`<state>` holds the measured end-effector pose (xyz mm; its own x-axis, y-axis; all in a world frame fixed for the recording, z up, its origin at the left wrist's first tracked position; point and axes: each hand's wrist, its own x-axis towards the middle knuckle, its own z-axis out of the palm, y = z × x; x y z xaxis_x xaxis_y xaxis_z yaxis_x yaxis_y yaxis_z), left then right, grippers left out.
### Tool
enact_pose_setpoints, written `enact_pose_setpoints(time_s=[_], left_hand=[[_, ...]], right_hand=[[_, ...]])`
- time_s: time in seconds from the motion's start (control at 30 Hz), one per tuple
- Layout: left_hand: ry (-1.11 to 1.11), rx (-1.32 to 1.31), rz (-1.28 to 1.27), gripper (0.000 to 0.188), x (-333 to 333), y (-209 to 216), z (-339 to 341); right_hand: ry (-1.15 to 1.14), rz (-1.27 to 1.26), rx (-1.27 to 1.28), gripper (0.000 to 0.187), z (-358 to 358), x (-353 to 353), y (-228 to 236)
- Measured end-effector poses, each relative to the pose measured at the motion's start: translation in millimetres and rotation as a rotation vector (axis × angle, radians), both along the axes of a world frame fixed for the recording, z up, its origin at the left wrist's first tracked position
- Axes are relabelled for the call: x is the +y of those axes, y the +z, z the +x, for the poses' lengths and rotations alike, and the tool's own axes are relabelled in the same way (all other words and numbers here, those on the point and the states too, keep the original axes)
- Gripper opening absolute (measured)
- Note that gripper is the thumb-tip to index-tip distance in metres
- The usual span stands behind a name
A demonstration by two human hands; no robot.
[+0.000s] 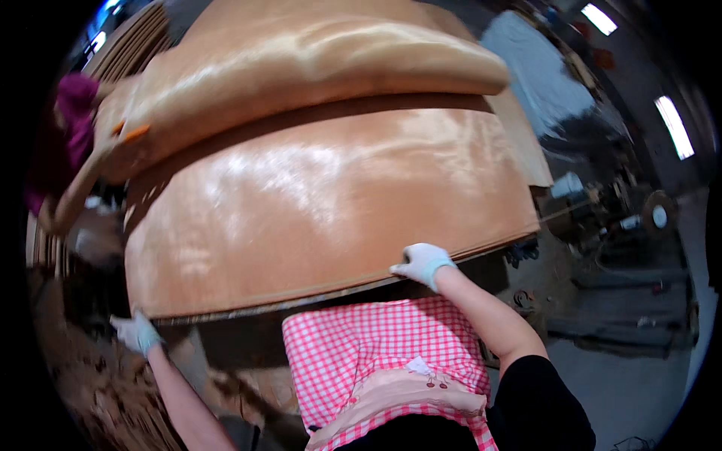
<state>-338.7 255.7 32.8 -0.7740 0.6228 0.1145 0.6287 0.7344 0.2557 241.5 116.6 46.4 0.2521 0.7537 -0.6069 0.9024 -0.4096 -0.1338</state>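
Note:
A wide stack of thin reddish-brown wood veneer sheets [323, 218] lies in front of me, its layered edge toward my body. Across its far side a large pale sheet [316, 71] bulges up in a long rolled fold. My right hand [425, 264], in a white glove, is closed at the near edge, right of the middle; its fingertips are partly hidden. At the near left corner is my left hand [137, 333], gloved too, with fingers spread and the thumb side touching the corner. Motion blurs it slightly.
At the far left a co-worker in a purple top [75, 113] reaches an arm to the fold, near an orange object [134, 135]. Brown scraps [105, 391] litter the floor at lower left. A white plastic cover [534, 75] and machinery [624, 203] stand to the right.

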Motion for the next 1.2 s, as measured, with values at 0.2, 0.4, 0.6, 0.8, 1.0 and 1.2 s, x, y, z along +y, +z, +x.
enact_pose_setpoints(time_s=[0.2, 0.4, 0.6, 0.8, 1.0, 1.2], left_hand=[[-0.889, 0.099, 0.168, 0.060, -66.3, -48.8, 218.2], [-1.398, 0.015, -0.125, 0.070, -104.7, -45.1, 403.5], [-1.369, 0.086, -0.253, 0.069, -105.0, -40.5, 395.4], [-1.362, 0.154, -0.274, 0.072, -103.0, -41.4, 389.4], [-1.379, 0.203, -0.302, 0.072, -99.2, -43.9, 389.2], [-1.379, 0.236, -0.316, 0.072, -100.9, -44.3, 391.8]], right_hand=[[0.088, 0.028, 0.098, 0.052, -6.3, 13.0, -8.2], [0.053, 0.120, 0.153, 0.047, 4.1, 5.9, -13.5], [0.084, 0.098, 0.336, 0.036, 110.2, -21.6, -7.5], [-0.110, 0.116, 0.305, 0.038, 287.2, -83.4, 32.4], [-0.268, 0.123, 0.060, 0.032, 421.6, -131.3, 16.0], [-0.392, 0.018, -0.145, 0.034, 452.3, -135.8, -5.7]])
